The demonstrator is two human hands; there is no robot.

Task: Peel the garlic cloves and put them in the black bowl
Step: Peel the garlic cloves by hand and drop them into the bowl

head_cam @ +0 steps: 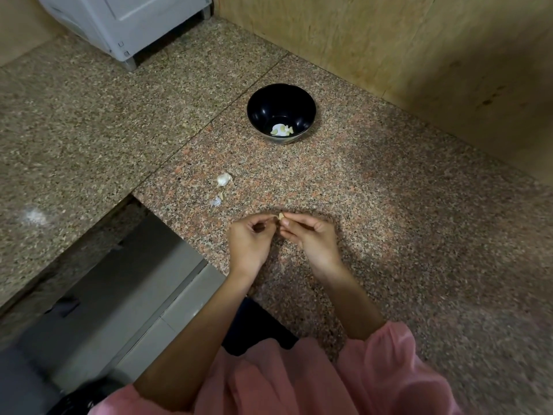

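Here, right hand (311, 238) pinching a garlic clove (281, 216) at its fingertips, left hand (248, 239) gripping a strip of skin beside it, black bowl (281, 98) sitting farther back on the granite counter (389, 205), holding peeled cloves (282, 130).

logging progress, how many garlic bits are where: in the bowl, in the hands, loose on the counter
In the black bowl: about 3 peeled cloves (small, hard to separate)
Between the left hand and right hand: 1 clove
Loose on the counter: 1 unpeeled piece, 1 cluster of skin scraps
Total: about 6
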